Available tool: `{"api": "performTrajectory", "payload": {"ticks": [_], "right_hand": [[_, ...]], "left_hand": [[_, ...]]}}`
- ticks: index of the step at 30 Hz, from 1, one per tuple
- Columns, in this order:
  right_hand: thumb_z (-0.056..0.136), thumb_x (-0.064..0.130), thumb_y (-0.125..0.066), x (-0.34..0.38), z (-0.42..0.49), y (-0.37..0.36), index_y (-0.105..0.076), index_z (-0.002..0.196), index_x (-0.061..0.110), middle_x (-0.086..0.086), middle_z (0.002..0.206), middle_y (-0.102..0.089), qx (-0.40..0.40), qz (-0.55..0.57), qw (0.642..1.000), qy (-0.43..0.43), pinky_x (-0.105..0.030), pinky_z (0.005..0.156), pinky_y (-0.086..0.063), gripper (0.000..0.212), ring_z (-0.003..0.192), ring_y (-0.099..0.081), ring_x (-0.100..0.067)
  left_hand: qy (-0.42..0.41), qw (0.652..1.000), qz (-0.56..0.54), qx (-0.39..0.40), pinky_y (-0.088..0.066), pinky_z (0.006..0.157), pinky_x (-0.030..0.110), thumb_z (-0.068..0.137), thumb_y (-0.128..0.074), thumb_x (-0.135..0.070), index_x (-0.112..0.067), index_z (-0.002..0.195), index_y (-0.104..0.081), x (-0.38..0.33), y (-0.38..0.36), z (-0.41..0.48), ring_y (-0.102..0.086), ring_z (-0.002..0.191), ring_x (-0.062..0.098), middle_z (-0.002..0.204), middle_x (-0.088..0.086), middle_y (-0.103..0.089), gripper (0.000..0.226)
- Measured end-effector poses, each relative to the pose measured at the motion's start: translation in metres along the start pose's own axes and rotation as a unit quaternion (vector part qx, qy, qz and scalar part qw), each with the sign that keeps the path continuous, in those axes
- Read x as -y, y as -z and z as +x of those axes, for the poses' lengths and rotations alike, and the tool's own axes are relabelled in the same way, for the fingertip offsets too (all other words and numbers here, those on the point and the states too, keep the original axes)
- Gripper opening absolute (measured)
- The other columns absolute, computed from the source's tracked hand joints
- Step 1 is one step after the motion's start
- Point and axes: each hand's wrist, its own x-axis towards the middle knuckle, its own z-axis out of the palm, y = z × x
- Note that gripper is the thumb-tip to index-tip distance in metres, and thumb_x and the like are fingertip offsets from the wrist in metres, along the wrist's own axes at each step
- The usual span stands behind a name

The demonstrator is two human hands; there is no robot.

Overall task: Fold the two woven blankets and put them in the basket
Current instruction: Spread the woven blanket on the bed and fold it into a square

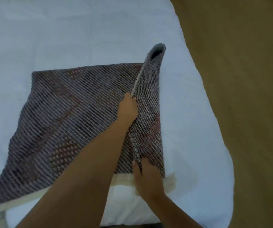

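Both hands, left (pixel 127 108) and right (pixel 144 176), pinch the blanket (pixel 63 116)'s raised right edge, fingers seemingly closed; carry it level toward the bed (pixel 66 38)'s left edge.

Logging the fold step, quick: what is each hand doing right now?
Left hand: closed on the woven blanket's lifted edge, farther along.
Right hand: closed on the same edge, near the fringe.
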Motion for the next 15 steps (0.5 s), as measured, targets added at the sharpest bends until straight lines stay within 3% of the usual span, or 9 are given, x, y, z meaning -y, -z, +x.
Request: {"api": "performTrajectory", "payload": {"ticks": [4, 10, 15], "right_hand": [[0.097, 0.037, -0.038, 0.052, -0.007, -0.043, -0.049, 0.084, 0.013, -0.012, 0.081, -0.066, 0.011, -0.003, 0.999, 0.033, -0.033, 0.064, -0.045, 0.030, 0.074, -0.063, -0.027], [0.097, 0.037, -0.037, 0.156, -0.020, -0.142, -0.047, 0.082, 0.015, -0.013, 0.082, -0.066, 0.064, 0.001, 0.997, 0.051, -0.035, 0.067, -0.048, 0.029, 0.075, -0.062, -0.027], [0.098, 0.039, -0.032, 0.230, -0.028, -0.236, -0.051, 0.097, 0.011, -0.012, 0.093, -0.068, 0.105, -0.070, 0.987, 0.098, -0.034, 0.070, -0.048, 0.034, 0.083, -0.065, -0.027]], "left_hand": [[0.017, 0.999, -0.016, -0.022, -0.022, 0.044, 0.030, 0.101, -0.032, -0.023, -0.012, 0.093, -0.033, 0.055, 0.064, 0.000, -0.031, 0.052, 0.016, 0.065, 0.002, -0.036, 0.013], [0.031, 0.997, -0.032, -0.062, -0.023, 0.046, 0.031, 0.102, -0.033, -0.023, -0.014, 0.092, -0.032, 0.166, 0.177, 0.003, -0.031, 0.052, 0.018, 0.064, 0.002, -0.036, 0.013], [0.057, 0.992, -0.025, -0.106, -0.032, 0.063, 0.032, 0.099, -0.034, -0.026, -0.006, 0.093, -0.041, 0.271, 0.258, 0.007, -0.044, 0.070, 0.023, 0.079, 0.005, -0.050, 0.022]]}}
